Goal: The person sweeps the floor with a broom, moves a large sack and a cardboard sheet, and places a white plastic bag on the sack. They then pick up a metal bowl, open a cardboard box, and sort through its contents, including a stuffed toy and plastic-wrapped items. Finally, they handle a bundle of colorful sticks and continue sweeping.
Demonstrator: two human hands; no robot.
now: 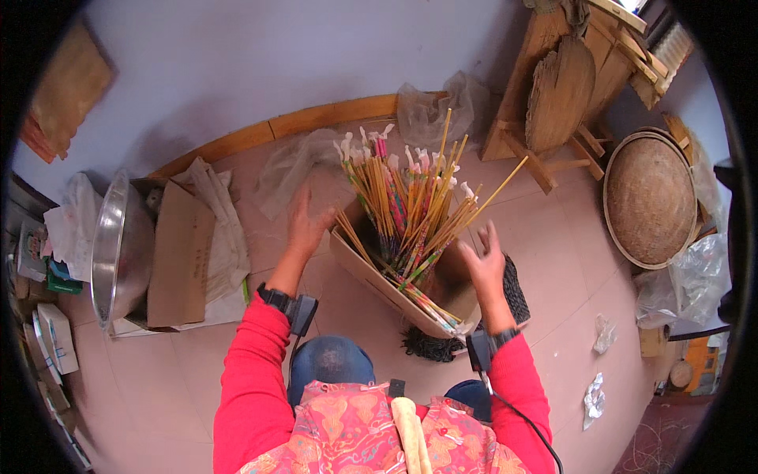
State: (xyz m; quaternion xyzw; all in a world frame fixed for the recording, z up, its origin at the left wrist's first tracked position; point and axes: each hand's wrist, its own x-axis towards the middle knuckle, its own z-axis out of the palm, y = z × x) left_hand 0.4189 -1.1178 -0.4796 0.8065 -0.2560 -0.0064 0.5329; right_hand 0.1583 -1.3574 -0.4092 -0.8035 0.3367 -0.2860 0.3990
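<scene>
Before me on the floor, a cardboard box [385, 287] holds many thin wooden sticks [426, 207]. They fan out upward, several wrapped in colourful patterned paper, some with twisted white tips. My left hand [308, 219] is raised at the box's left corner, fingers spread, by the ends of a few sticks; whether it touches them I cannot tell. My right hand [485, 260] is at the box's right side, palm inward and fingers apart, holding nothing. Dark shaggy material [432, 345] shows under the box's near edge and behind my right wrist.
At left, a metal basin [109, 255] stands on its side against a cardboard carton [180, 260]. Thin plastic sheeting [296, 172] lies behind the box. A wooden frame [515, 89] and a round woven basket [650, 201] stand at right. Crumpled wrappers [594, 400] lie on the floor.
</scene>
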